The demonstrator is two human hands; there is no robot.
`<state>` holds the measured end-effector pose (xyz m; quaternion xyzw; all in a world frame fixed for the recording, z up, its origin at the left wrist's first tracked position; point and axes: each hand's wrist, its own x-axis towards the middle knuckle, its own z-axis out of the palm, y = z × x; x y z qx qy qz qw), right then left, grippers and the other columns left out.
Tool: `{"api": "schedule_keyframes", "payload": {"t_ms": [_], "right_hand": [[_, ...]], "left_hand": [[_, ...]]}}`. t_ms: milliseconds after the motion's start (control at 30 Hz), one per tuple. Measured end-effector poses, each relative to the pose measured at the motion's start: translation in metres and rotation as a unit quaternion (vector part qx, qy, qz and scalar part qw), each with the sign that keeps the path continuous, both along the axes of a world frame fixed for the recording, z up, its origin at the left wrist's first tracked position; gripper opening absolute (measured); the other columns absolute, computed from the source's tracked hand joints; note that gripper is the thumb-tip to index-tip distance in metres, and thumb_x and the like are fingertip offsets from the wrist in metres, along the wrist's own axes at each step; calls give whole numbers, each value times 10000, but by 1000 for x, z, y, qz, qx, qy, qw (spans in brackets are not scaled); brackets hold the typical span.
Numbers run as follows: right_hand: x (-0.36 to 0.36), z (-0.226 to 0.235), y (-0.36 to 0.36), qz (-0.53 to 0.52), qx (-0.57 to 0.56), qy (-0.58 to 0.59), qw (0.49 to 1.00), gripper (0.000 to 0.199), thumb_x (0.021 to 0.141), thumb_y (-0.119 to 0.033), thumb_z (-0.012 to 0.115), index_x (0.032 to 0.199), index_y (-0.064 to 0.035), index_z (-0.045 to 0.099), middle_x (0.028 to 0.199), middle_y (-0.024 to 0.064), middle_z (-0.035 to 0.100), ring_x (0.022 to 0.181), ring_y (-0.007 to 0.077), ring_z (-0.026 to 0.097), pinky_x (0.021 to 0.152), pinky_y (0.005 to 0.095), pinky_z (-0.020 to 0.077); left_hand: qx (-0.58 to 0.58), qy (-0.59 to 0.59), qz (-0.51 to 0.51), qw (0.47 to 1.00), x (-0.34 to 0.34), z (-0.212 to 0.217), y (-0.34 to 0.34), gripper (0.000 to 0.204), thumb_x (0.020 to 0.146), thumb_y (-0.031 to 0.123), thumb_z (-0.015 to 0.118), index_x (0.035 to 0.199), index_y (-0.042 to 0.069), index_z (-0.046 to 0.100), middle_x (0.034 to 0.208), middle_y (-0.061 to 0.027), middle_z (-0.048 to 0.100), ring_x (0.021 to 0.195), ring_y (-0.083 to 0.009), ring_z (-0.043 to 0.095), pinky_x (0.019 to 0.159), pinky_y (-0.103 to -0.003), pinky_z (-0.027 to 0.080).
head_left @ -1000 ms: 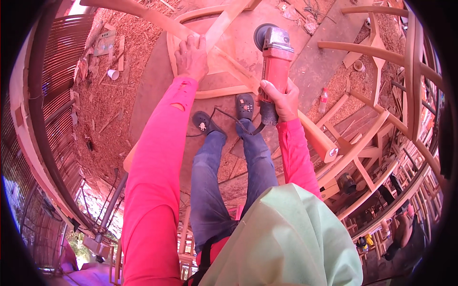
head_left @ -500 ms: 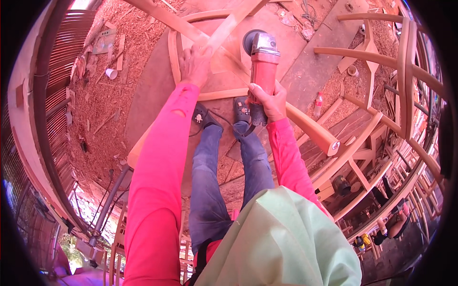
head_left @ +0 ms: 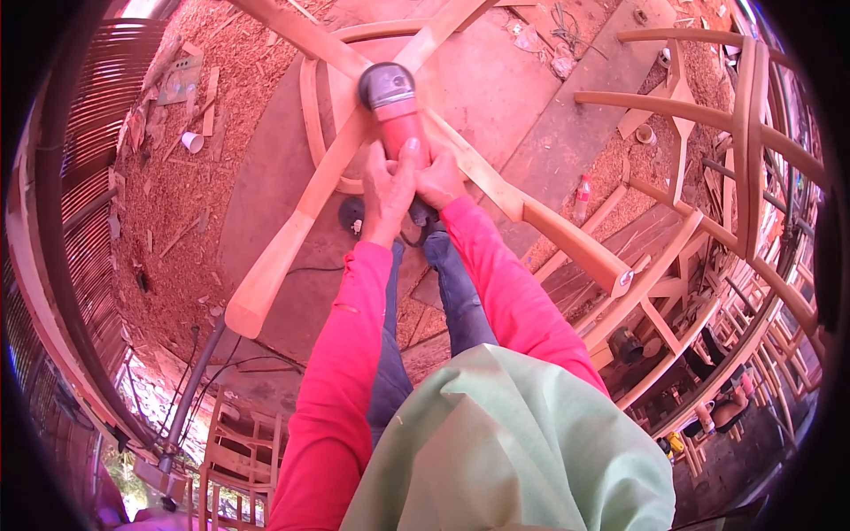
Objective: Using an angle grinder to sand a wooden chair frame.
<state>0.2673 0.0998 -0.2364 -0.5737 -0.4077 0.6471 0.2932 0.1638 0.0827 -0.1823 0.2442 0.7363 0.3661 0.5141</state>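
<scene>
Both of my hands grip the body of a red angle grinder [head_left: 397,122] with a dark metal head. My left hand [head_left: 388,193] wraps its left side, and my right hand [head_left: 439,180] closes around the right. The grinder's head lies over the centre of an X-shaped wooden frame [head_left: 320,175], where its bars cross; the disc is mostly hidden beneath the head. One bar of the frame runs toward me at the left and another at the right, ending in a thicker rounded leg [head_left: 580,248].
Wooden chair frames [head_left: 751,133] stand at the right. A white cup [head_left: 192,142] and wood shavings lie on the floor at the left. A bottle with a red cap [head_left: 583,196] lies at the right. A dark cable [head_left: 310,269] crosses the floor near my feet.
My left hand has left the wooden frame and joined my right on the grinder. The grinder has moved left, from beside the crossing to over it.
</scene>
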Motion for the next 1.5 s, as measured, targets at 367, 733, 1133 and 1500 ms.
{"api": "schedule_keyframes", "payload": {"t_ms": [367, 733, 1133, 1500], "right_hand": [[-17, 5, 5, 47, 1, -65, 997, 485, 777, -323, 858, 1072, 23, 689, 908, 234, 746, 875, 304, 746, 794, 416, 558], [6, 6, -2, 26, -8, -31, 999, 481, 736, -250, 924, 1067, 15, 695, 907, 115, 728, 838, 171, 668, 765, 353, 544], [-6, 7, 7, 19, -41, -9, 999, 474, 748, -245, 909, 1089, 7, 698, 927, 94, 733, 869, 149, 674, 784, 338, 549], [-10, -3, 5, 19, -18, -55, 998, 457, 745, -264, 916, 1028, 19, 694, 866, 117, 718, 818, 183, 666, 753, 359, 539]], "left_hand": [[-17, -10, 7, 1000, -26, -24, -5, 469, 998, 421, 703, 1130, -24, 633, 935, -111, 689, 819, -172, 619, 765, -374, 514], [3, -10, 3, 1000, -3, -14, -4, 422, 986, 374, 723, 1085, -27, 634, 896, -132, 690, 751, -172, 629, 714, -367, 518], [-22, 11, -24, 999, -17, -9, 8, 443, 978, 390, 729, 1087, -27, 626, 909, -185, 701, 774, -208, 661, 711, -386, 527], [-27, 20, -23, 999, -22, -13, 9, 443, 973, 382, 728, 1069, -36, 617, 911, -205, 712, 779, -266, 692, 738, -408, 538]]}}
